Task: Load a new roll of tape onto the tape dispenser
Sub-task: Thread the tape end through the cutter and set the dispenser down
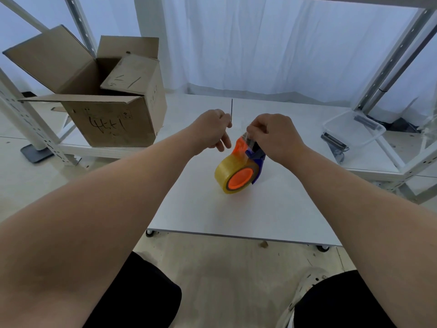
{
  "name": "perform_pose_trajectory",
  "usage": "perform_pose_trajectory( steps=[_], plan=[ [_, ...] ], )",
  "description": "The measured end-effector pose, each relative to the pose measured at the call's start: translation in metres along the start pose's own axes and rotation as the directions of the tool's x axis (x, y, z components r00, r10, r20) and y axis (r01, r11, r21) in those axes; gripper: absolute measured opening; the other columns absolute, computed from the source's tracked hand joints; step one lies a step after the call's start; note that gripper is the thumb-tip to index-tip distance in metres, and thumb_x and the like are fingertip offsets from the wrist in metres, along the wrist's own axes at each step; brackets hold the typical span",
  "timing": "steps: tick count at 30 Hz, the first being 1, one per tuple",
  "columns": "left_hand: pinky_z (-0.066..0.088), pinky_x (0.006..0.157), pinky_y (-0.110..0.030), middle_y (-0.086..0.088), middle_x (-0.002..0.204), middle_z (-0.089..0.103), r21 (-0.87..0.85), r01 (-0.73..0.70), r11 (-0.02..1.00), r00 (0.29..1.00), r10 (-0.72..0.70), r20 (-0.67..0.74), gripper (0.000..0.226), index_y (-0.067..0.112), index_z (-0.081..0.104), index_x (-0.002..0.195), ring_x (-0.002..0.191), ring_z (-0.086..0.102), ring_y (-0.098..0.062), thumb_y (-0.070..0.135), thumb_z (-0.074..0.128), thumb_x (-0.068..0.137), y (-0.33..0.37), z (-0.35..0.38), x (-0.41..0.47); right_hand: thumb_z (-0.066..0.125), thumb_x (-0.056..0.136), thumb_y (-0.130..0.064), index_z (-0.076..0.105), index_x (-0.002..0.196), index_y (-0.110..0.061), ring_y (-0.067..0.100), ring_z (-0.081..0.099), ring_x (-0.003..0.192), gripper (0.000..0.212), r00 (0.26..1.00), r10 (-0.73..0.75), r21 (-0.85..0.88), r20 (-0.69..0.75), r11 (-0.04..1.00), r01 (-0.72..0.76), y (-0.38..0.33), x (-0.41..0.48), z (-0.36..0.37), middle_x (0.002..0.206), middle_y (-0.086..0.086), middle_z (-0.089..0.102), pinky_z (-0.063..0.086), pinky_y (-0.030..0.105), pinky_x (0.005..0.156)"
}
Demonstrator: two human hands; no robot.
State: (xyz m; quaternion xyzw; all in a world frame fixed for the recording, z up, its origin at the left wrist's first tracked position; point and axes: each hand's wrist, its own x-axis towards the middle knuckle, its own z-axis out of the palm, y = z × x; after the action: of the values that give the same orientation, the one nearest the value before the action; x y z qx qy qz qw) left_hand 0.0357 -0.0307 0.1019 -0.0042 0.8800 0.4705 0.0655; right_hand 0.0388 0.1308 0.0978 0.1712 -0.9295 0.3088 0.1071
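**Tape End Pulled Toward the Blade**

Seated already on the orange hub of the blue tape dispenser [256,159]: one roll of tape [233,175], yellowish, standing on edge mid-table [212,214]. Pinched between thumb and fingertips of the right hand [272,134], closed tight: a clear strip of tape, lifted over the orange front piece. Just left of it, the left hand [212,129], fingers curled loosely; whether on the strip's edge or on nothing, impossible to tell. Likely trouble: strip folding onto itself or sticking to fingers if pulled askew; dispenser tipping, with nothing bracing it. Counted: one roll, one dispenser, two hands, one open cardboard box [104,100] far left, one clear plastic tray [354,131] far right.
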Motion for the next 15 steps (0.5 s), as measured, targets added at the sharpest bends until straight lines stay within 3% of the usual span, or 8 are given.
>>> perform_pose_trajectory(
  steps=[2, 5, 7, 11, 15],
  plan=[
    [0.044, 0.055, -0.020, -0.004, 0.082, 0.064, 0.097, -0.022, 0.995, 1.000, 0.022, 0.000, 0.024, 0.007, 0.053, 0.115, 0.064, 0.057, -0.012, 0.016, 0.048, 0.093, -0.007, -0.002, 0.004, 0.050, 0.093, -0.020, 0.066, 0.090, -0.008, 0.016, 0.053, 0.079, 0.021, 1.000, -0.008, -0.006, -0.002, 1.000, 0.008, -0.001, 0.001, 0.001, 0.081, 0.000, 0.061, 0.038, 0.027, 0.070],
    [0.042, 0.077, -0.025, 0.004, 0.118, 0.050, 0.188, -0.046, 0.981, 0.983, 0.011, 0.185, 0.064, 0.013, 0.043, 0.132, 0.101, 0.051, -0.014, 0.029, 0.073, 0.078, -0.015, 0.006, 0.006, 0.050, 0.093, -0.020, 0.067, 0.090, -0.008, 0.017, 0.055, 0.078, 0.021, 0.998, -0.062, -0.028, 0.019, 0.998, 0.062, -0.004, 0.003, 0.004, 0.083, 0.002, 0.064, 0.041, 0.028, 0.070],
    [0.038, 0.084, -0.029, 0.005, 0.132, 0.044, 0.200, -0.042, 0.979, 0.977, -0.001, 0.212, 0.080, 0.015, 0.039, 0.136, 0.117, 0.045, -0.017, 0.040, 0.077, 0.071, -0.020, 0.017, 0.007, 0.049, 0.093, -0.019, 0.067, 0.090, -0.008, 0.018, 0.056, 0.079, 0.021, 0.997, -0.075, -0.039, 0.029, 0.996, 0.077, -0.005, 0.004, 0.005, 0.085, 0.005, 0.067, 0.043, 0.028, 0.070],
    [0.043, 0.090, -0.033, -0.004, 0.136, 0.045, 0.079, -0.041, 0.996, 0.994, 0.032, 0.109, 0.090, 0.013, 0.032, 0.138, 0.119, 0.046, -0.024, 0.040, 0.080, 0.067, -0.025, 0.039, 0.010, 0.049, 0.092, -0.018, 0.067, 0.091, -0.008, 0.017, 0.054, 0.080, 0.021, 0.998, -0.062, -0.086, -0.005, 0.994, 0.062, -0.004, 0.007, 0.005, 0.090, 0.008, 0.069, 0.041, 0.027, 0.070],
    [0.047, 0.091, -0.036, -0.001, 0.115, 0.055, 0.089, -0.115, 0.989, 0.990, 0.107, 0.089, 0.079, 0.014, 0.039, 0.128, 0.106, 0.053, -0.020, 0.040, 0.080, 0.066, -0.023, 0.053, 0.015, 0.052, 0.091, -0.020, 0.069, 0.090, -0.007, 0.019, 0.059, 0.085, 0.021, 0.999, -0.030, -0.039, -0.011, 0.999, 0.030, -0.003, 0.008, 0.003, 0.092, 0.008, 0.070, 0.041, 0.026, 0.072]
  ],
)
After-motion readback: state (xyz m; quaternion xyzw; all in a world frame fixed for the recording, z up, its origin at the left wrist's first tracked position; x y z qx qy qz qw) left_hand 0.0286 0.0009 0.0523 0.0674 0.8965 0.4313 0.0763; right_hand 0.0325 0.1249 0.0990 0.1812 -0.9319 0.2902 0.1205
